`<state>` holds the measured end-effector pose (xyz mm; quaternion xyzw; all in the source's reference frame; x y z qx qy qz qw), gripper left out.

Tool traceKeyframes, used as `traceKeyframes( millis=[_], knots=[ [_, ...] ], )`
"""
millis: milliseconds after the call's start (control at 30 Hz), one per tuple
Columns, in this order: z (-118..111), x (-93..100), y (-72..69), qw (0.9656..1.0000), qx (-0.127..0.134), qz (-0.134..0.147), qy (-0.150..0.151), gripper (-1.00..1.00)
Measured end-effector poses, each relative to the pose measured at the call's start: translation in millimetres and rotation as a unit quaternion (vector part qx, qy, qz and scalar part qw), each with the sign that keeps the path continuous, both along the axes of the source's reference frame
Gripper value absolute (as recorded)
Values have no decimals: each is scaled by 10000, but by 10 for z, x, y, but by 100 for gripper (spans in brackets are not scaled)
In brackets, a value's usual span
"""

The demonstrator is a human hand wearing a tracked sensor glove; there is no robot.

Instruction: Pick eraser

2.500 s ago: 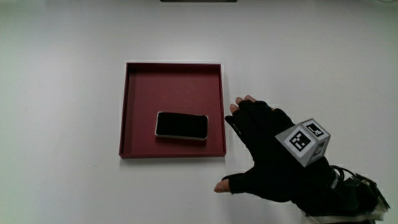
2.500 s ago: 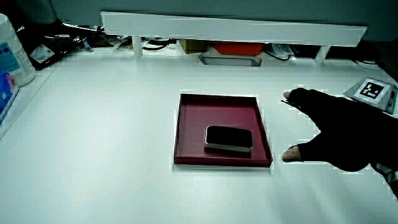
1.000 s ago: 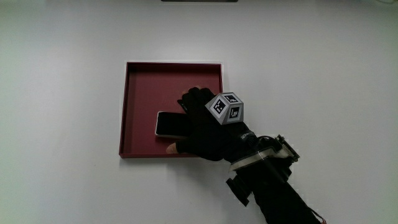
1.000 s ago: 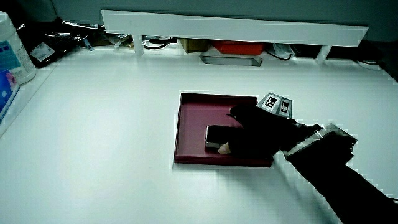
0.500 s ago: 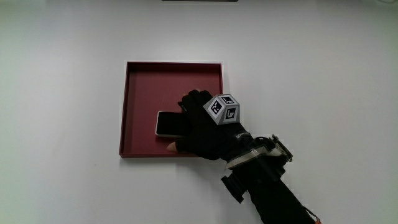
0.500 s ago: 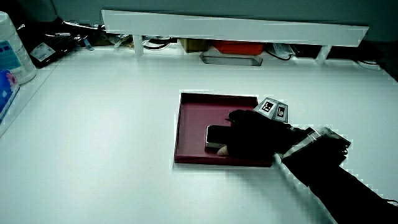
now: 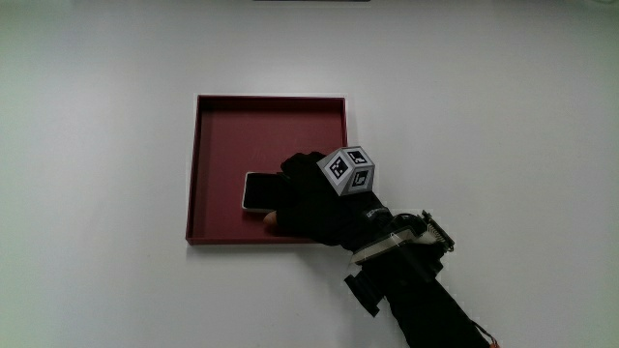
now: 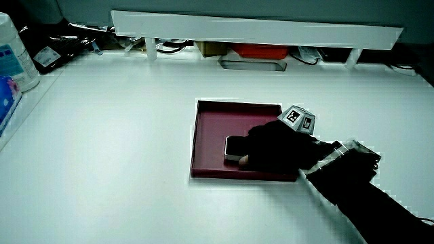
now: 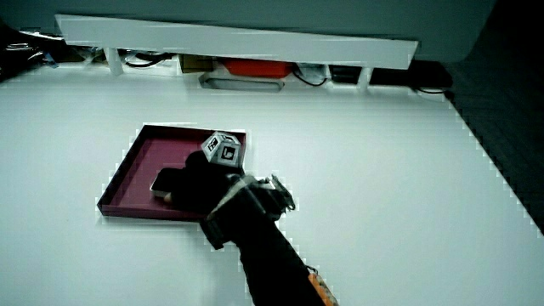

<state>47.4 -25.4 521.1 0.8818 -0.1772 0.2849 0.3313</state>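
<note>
Eraser-wise, the flat rectangular black-topped eraser with a pale rim (image 7: 259,191) lay inside the shallow square dark-red tray (image 7: 215,135), near the tray wall closest to the person, and only one end of it showed past the black-gloved hand (image 7: 314,203). The hand rested over the rest of the eraser with its fingers curled down around it, a bare thumb tip (image 7: 271,217) pressed at the eraser's nearer edge, which read as a pinch across the short sides; whether the eraser had left the tray floor could not be told. The low tray wall stood just beside the thumb, so a straight upward lift looked the safest way out. Around the tray the white table (image 7: 97,193) offered open room.
</note>
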Motion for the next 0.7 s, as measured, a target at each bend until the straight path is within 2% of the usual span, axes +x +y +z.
traceKeyframes(
  millis=[33,100,133,200,300,333,367,467,633,700],
  knots=[
    [39,5,5,9999,70,39,72,55],
    [40,4,13,10000,45,38,-5,62],
    [25,2,16,9998,165,75,53,66],
    [35,7,23,9999,102,65,-36,72],
    [55,4,30,9999,141,51,-46,83],
    [-1,-5,32,9998,199,38,-31,86],
    [35,-2,37,9997,257,47,3,90],
    [16,-3,38,9997,234,47,-43,100],
    [0,11,26,9996,273,35,-102,100],
    [-81,25,15,9993,339,43,-155,100]
  ],
)
